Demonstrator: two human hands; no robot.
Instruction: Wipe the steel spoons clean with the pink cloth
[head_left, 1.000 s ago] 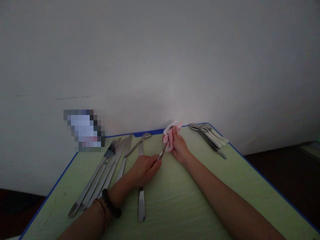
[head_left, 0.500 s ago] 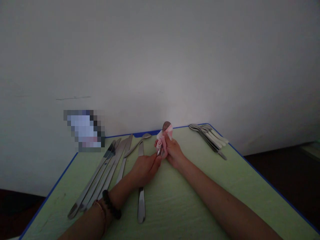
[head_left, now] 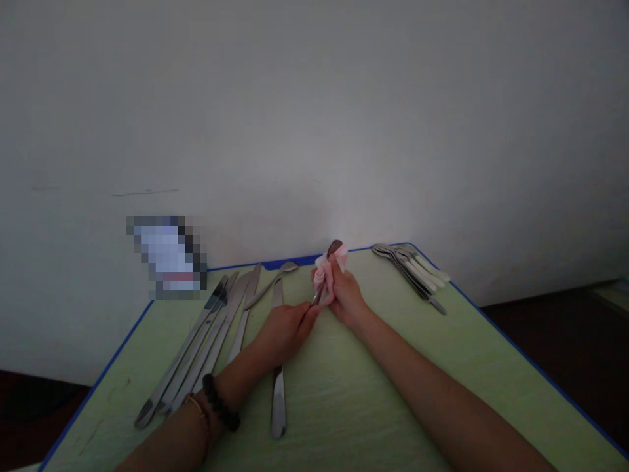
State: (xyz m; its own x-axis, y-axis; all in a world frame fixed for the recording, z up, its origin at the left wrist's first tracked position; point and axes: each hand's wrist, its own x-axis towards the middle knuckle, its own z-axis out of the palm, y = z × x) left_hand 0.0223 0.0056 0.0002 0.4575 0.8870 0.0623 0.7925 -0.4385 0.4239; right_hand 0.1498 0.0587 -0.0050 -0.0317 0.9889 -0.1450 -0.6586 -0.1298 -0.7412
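Note:
A metal spoon [head_left: 335,248] is held above the table, its bowl pointing away from me. My left hand [head_left: 287,331] is closed around the lower end of its handle. My right hand [head_left: 346,294] presses a pink and white cloth [head_left: 325,278] around the spoon just below the bowl; most of the handle is hidden by cloth and fingers. Under my left hand and wrist lies a single table knife [head_left: 278,406]. Beyond that hand, another spoon [head_left: 289,267] rests with its handle touching the knives on the left.
Several table knives [head_left: 196,351] lie side by side on the left of the green table [head_left: 363,406]. At the far right are stacked spoons [head_left: 403,272] and white-handled cutlery [head_left: 427,269]. A blurred-out phone-like object [head_left: 167,255] leans at the back left. A wall [head_left: 314,118] stands behind.
My right hand, the cloth and the spoon's bowl have shifted slightly right, so the spoon tilts more to the right. My left hand has barely moved.

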